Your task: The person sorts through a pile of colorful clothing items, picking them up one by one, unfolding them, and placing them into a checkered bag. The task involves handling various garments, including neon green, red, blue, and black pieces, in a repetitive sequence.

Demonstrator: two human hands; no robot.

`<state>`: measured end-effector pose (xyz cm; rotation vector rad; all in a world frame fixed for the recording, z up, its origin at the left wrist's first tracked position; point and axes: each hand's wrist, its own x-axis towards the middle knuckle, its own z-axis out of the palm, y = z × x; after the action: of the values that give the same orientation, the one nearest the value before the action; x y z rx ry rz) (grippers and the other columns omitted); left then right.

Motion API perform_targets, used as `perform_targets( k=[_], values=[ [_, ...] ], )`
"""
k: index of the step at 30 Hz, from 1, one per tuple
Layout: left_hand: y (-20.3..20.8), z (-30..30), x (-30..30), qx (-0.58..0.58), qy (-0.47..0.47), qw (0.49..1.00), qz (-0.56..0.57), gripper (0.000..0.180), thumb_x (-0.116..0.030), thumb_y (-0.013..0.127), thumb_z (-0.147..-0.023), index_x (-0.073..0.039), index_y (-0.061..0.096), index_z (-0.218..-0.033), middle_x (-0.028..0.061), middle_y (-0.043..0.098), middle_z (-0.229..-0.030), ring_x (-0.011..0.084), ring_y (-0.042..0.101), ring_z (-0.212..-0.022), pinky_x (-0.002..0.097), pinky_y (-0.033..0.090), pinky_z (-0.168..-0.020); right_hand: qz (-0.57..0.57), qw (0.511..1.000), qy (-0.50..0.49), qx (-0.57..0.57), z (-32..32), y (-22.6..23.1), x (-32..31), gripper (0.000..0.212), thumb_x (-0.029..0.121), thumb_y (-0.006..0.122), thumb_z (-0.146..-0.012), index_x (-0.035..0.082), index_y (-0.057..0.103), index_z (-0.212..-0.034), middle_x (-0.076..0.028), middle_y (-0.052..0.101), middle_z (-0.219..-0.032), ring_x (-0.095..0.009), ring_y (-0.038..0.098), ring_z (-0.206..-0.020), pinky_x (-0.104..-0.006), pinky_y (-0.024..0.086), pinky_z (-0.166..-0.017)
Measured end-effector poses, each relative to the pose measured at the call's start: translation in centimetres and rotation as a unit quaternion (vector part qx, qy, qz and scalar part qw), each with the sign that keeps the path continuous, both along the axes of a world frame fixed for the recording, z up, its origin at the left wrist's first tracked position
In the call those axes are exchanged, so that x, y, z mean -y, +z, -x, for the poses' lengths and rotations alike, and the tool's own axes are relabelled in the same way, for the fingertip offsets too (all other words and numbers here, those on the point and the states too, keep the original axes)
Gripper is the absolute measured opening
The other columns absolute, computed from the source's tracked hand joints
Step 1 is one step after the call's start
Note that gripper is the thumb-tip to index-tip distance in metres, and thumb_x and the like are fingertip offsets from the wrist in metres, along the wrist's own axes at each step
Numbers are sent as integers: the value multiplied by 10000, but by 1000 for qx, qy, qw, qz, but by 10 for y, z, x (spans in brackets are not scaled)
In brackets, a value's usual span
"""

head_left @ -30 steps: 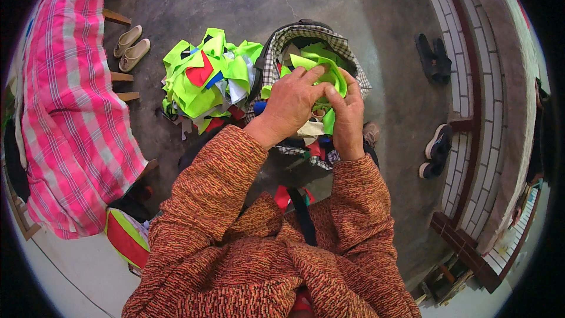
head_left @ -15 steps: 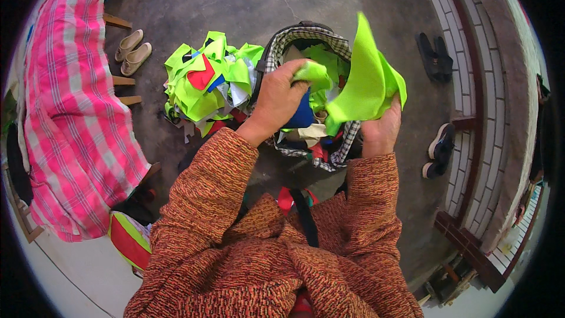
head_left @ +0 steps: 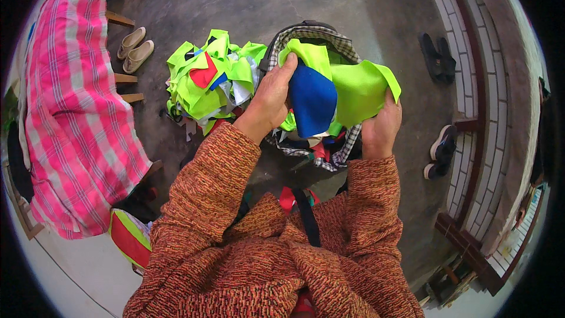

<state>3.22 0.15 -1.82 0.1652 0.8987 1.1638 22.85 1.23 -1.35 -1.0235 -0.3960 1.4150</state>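
Note:
My left hand (head_left: 271, 97) is closed on a lime green fabric scrap (head_left: 306, 53), its thumb pressed on the edge. A blue fabric piece (head_left: 315, 99) hangs right beside its fingers, over the green; whether the fingers grip it too is hidden. My right hand (head_left: 382, 126) pinches the edge of another lime green fabric scrap (head_left: 359, 91), stretched out toward the left hand. Both hands are above a bag with a black-and-white checked lining (head_left: 347, 44), which holds more scraps of green, red and cream.
Left of the bag, a heap of scraps (head_left: 203, 97), mostly lime green with red, blue and white, lies on the dark floor. A pink plaid cloth (head_left: 82, 106) drapes something wooden-legged at far left. Beige shoes (head_left: 138, 56) stand near it; black slippers (head_left: 438, 59) and dark shoes (head_left: 442, 144) line the right wall.
My left hand has lifted its green scrap, and the blue piece has come up out of the bag with it. The right hand's green scrap has dropped from upright to lying spread leftward.

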Motion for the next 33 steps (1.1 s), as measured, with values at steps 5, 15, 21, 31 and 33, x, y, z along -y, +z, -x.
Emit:
perform_targets(
  k=[5,15,21,31,33],
  values=[
    [2,-2,-1,-16,39,999,-18,407,-388,489,-932,-25,526,-1114,54,597,-1000,136,584,-875,303,492,-773,36,992,42,114,13,-10,9,228,147,463,-940,-8,592,-1046,-79,622,-1014,-162,601,-890,-286,485,-768],
    [4,-8,4,-77,51,993,-72,403,-372,485,-937,-51,502,-1180,38,572,-1081,123,554,-940,284,467,-825,111,987,103,-54,53,7,22,457,427,382,-962,48,509,-1183,-67,585,-1101,-174,560,-999,-307,446,-862],
    [3,0,3,-53,56,994,-76,419,-380,505,-927,-55,486,-1191,57,574,-1097,150,571,-965,313,484,-842,30,996,83,4,24,-13,12,264,245,461,-956,26,533,-1085,-102,605,-1013,-180,601,-889,-285,500,-758],
    [9,-4,4,-64,62,994,-57,348,-336,502,-937,-79,520,-1170,16,577,-1066,106,537,-946,263,432,-852,-106,929,187,302,41,-7,17,368,45,445,-916,48,455,-1284,-121,528,-1211,-163,478,-1115,-270,361,-953],
    [9,-4,3,-76,67,992,-73,335,-329,497,-940,-81,524,-1163,12,579,-1054,102,538,-939,263,438,-837,-74,938,225,251,45,-6,20,380,67,474,-910,41,465,-1289,-117,517,-1235,-165,447,-1164,-275,315,-1001]
  ],
)
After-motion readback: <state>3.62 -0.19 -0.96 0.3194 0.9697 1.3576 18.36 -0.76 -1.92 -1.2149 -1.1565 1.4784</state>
